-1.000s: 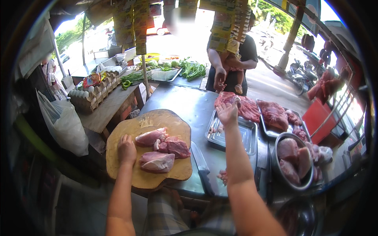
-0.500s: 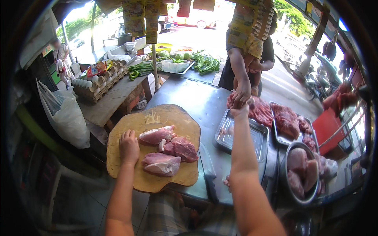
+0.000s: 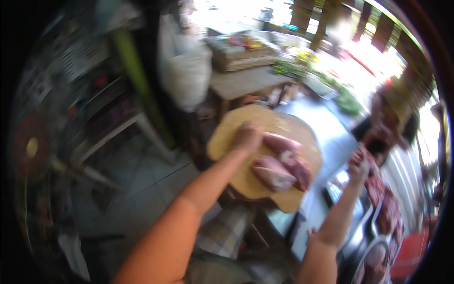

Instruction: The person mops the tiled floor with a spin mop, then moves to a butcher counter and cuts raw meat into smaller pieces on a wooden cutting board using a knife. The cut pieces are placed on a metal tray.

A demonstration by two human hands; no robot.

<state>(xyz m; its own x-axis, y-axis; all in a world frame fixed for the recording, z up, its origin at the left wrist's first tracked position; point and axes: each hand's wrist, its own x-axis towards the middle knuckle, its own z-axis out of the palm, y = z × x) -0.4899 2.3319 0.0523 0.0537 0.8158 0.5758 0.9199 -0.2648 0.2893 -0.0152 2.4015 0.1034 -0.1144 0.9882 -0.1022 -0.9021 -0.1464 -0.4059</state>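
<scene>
My left hand (image 3: 249, 136) rests on the left part of the round wooden chopping board (image 3: 222, 137), its fingers blurred but laid on the wood, holding nothing that I can see. Beside it lie several pieces of raw meat: a pale pink piece (image 3: 280, 143) at the back, another pale piece (image 3: 272, 174) in front, and a darker red piece (image 3: 300, 173) to the right. My right hand (image 3: 358, 163) is stretched out to the right over the metal table, fingers curled closed. Whatever it may hold is smeared by motion. A person's hand is close beyond it, and I cannot tell whether they touch.
A dark-handled knife (image 3: 295, 226) lies right of the board. Meat on trays (image 3: 388, 208) and a metal bowl (image 3: 371, 260) of meat line the right side. Egg trays (image 3: 243, 59), greens (image 3: 347, 99) and a hanging white plastic bag (image 3: 189, 78) are at the back.
My view has swung left, so the board and table appear farther right and the picture is blurred. My right hand has come away slightly from the other person's hand. My left hand stays on the board.
</scene>
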